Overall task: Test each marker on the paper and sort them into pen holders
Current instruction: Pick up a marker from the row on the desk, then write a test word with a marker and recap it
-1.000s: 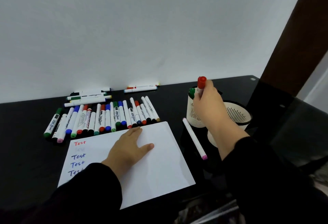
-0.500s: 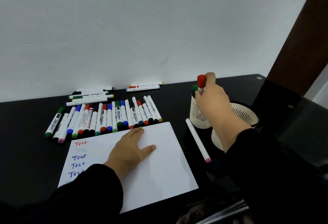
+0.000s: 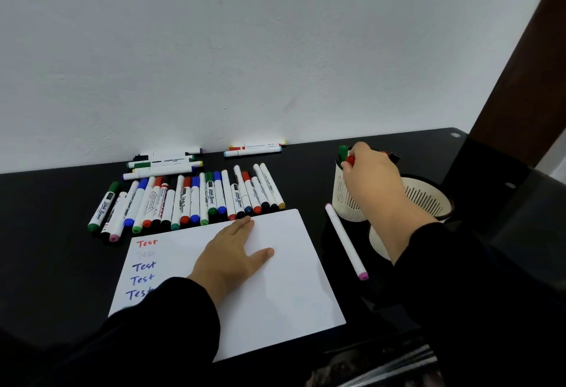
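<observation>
A white sheet of paper (image 3: 275, 279) lies on the black desk with "Test" written several times down its left side. My left hand (image 3: 229, 255) rests flat on it, fingers straight. My right hand (image 3: 372, 178) is over the near white slotted pen holder (image 3: 344, 202) and pinches a red-capped marker (image 3: 350, 160) that is sunk low into it, beside a green-capped marker (image 3: 343, 150). A second, wider holder (image 3: 428, 199) stands behind my right wrist. Several capped markers (image 3: 196, 199) lie in a row above the paper.
A pink-tipped white marker (image 3: 346, 241) lies loose between the paper and the holders. More markers (image 3: 162, 163) and a further pair (image 3: 254, 147) lie against the white wall. A dark brown post (image 3: 520, 80) rises at the right, past the desk's corner.
My right hand has lowered the red-capped marker down into the near holder; only its cap shows now. The left hand has stayed flat on the paper.
</observation>
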Available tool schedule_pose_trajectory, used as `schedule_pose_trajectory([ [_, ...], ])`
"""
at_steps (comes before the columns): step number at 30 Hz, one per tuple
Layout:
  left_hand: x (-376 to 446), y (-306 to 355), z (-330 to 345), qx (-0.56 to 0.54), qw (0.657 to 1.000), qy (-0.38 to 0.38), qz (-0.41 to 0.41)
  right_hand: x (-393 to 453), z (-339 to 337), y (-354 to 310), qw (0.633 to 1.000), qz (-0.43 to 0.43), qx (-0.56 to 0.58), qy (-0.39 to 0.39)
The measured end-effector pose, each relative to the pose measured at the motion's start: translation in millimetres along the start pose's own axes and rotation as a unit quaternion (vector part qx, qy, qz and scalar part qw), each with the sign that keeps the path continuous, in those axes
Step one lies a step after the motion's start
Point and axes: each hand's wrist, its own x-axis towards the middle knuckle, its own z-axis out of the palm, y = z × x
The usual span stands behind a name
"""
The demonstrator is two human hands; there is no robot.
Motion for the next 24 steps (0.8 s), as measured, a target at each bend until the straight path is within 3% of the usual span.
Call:
schedule_pose_trajectory([
  [11, -1, 0, -1, -0.028, 1.0, 0.008, -0.004, -6, -11, -2, 0.996, -0.071, -0.026, 0.037],
  [16, -1, 3, -6, -0.104, 0.994, 0.014, -0.018, -15, -15, -15, 0.989, -0.132, -0.055, 0.045],
  [24, 14, -3, -28, -0.141, 0.986, 0.092, -0.01, -6, 14, -57, 0.977, -0.205, -0.056, -0.01],
])
